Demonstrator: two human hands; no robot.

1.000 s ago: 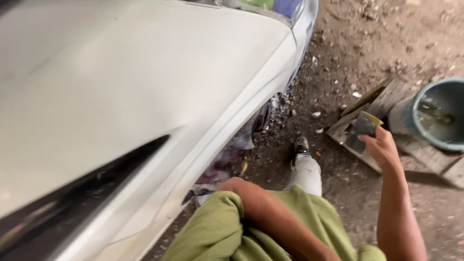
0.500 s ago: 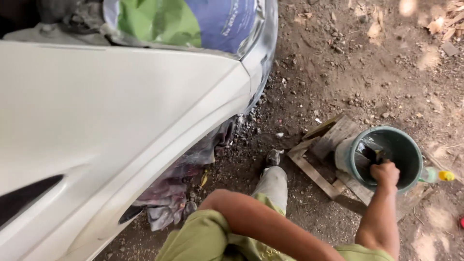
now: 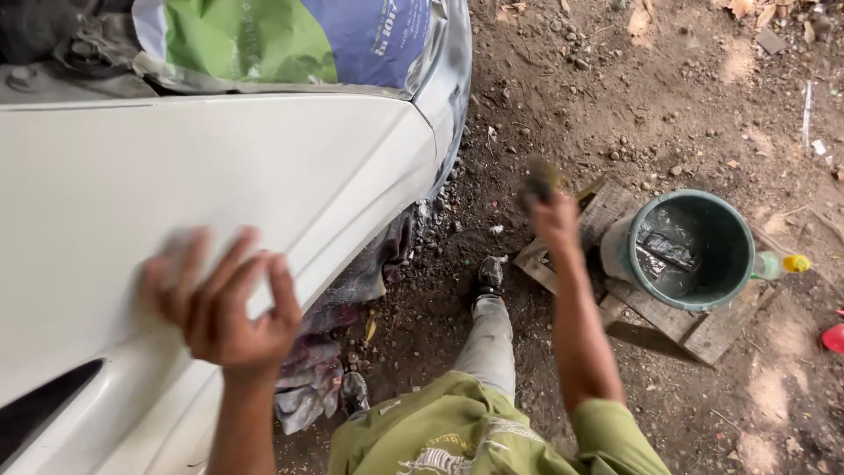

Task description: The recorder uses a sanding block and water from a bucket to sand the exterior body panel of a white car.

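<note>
Sanding block (image 3: 538, 180), dark, blurred and probably wet, sits clenched in the right hand (image 3: 554, 220), which is lifted clear of the teal bucket (image 3: 635, 255) and hangs in the air between the bucket and the white car panel (image 3: 220, 167). Half a second ago that same hand was down inside the bucket; a second ago it was reaching over the wooden pallet (image 3: 694, 330). So the dip looks finished and the block is on its way back toward the bodywork.

Nearest the camera, the left hand (image 3: 224, 303) has come into view, fingers spread and released, holding nothing, in front of the white panel; whether the palm touches the paint I cannot tell through the blur. Below it a grey rag (image 3: 338, 325) lies bunched under the panel's edge.

Further out, the bucket stands on the pallet with dark water in it, and a small bottle with a yellow cap (image 3: 782, 264) lies just beside it on the dirt.
</note>
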